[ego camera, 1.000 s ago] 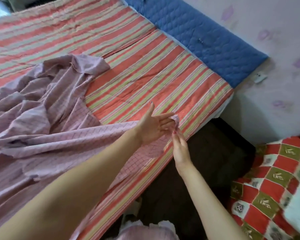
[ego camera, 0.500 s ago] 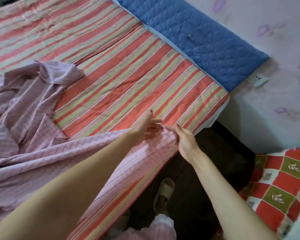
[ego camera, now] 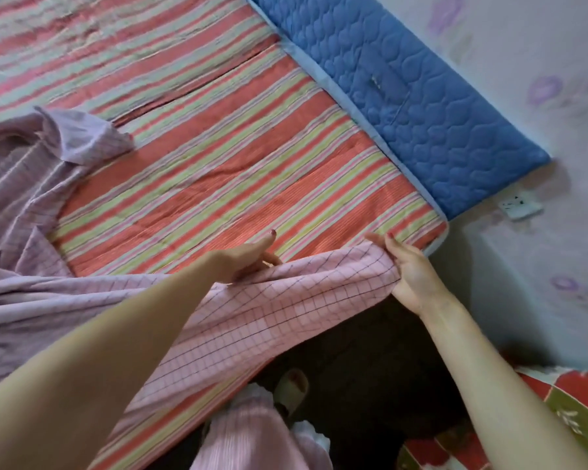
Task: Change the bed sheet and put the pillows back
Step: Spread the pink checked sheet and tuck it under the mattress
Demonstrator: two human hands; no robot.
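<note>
1. The pink checked sheet (ego camera: 286, 300) lies bunched across the bed's nine o'clock side, one edge drawn toward the corner at three o'clock.
2. Her right hand (ego camera: 408, 269) pinches that edge just short of the corner.
3. Her left hand (ego camera: 245, 262) rests on the sheet, fingers fairly straight; whether it grips, I cannot tell.
4. Most of the striped mattress cover (ego camera: 235, 157) lies bare; I'd say spreading has barely begun.
5. No pillows in sight.
</note>
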